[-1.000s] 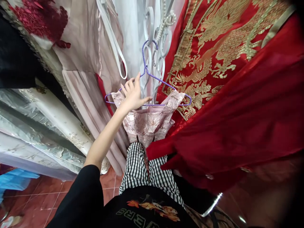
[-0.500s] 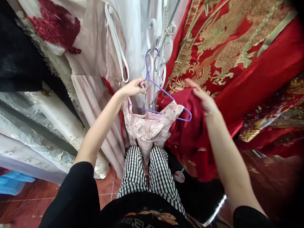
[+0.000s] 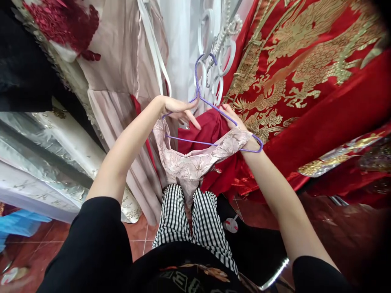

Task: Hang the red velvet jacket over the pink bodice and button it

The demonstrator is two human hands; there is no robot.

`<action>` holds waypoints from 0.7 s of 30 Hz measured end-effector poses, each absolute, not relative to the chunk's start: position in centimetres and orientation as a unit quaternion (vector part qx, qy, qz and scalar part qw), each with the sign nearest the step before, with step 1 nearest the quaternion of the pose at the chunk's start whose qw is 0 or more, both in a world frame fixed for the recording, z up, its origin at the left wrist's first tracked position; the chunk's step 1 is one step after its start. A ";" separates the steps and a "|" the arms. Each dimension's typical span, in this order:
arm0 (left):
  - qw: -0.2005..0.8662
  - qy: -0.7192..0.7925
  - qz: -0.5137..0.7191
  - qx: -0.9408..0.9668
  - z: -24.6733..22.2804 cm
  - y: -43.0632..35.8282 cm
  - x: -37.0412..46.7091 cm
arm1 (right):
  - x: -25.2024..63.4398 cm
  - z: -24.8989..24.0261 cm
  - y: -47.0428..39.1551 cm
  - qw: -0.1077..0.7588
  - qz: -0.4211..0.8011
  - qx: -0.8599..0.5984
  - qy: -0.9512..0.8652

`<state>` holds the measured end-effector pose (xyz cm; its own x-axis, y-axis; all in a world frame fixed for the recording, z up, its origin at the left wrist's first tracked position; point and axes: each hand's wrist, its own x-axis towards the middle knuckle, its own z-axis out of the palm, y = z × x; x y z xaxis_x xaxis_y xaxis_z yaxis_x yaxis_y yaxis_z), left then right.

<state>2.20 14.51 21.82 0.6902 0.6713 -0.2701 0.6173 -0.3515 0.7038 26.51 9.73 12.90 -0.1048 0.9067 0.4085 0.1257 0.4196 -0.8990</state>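
My left hand [image 3: 181,110] is closed around the left arm of a purple hanger [image 3: 198,87], with some fingers pointing down. A pale pink dress [image 3: 195,162] with a floral pattern hangs from that hanger by its wide shoulder straps, in front of my legs. My right hand [image 3: 232,117] is behind the hanger's right arm, its fingers gathered on a dark red garment [image 3: 207,126]. The dark red cloth shows through the dress's neckline and below its right strap. Part of my right hand is hidden by the hanger.
A red robe [image 3: 290,53] with gold dragon embroidery hangs at the right. On the left hang a long dusty pink gown [image 3: 113,106] and several white dresses. White scrollwork metal [image 3: 206,30] stands ahead. Red tiles [image 3: 134,234] cover the floor, with a black item [image 3: 253,252] beside my legs.
My right hand has moved left with the dark red garment, bringing it behind the hanger and dress. The hanger has shifted slightly to the right.
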 end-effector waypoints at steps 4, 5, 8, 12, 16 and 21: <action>0.414 0.446 0.142 0.781 20.6 14.0 1.8 | 28.4 14.7 9.7 0.497 0.329 -0.410 -0.691; 0.412 0.459 0.161 0.771 20.4 13.9 1.7 | 29.0 15.1 9.8 0.474 0.310 -0.419 -0.709; 0.421 0.459 0.188 0.759 20.0 14.0 1.6 | 30.3 15.7 10.0 0.406 0.218 -0.455 -0.762; 0.427 0.446 0.222 0.754 19.8 14.6 1.7 | 30.9 16.2 10.0 0.310 0.076 -0.499 -0.806; 0.432 0.446 0.237 0.747 19.5 14.9 1.5 | 30.9 16.3 9.9 0.260 0.055 -0.528 -0.807; 0.456 0.442 0.290 0.716 19.2 14.8 2.0 | 31.3 15.8 10.0 0.240 -0.019 -0.604 -0.760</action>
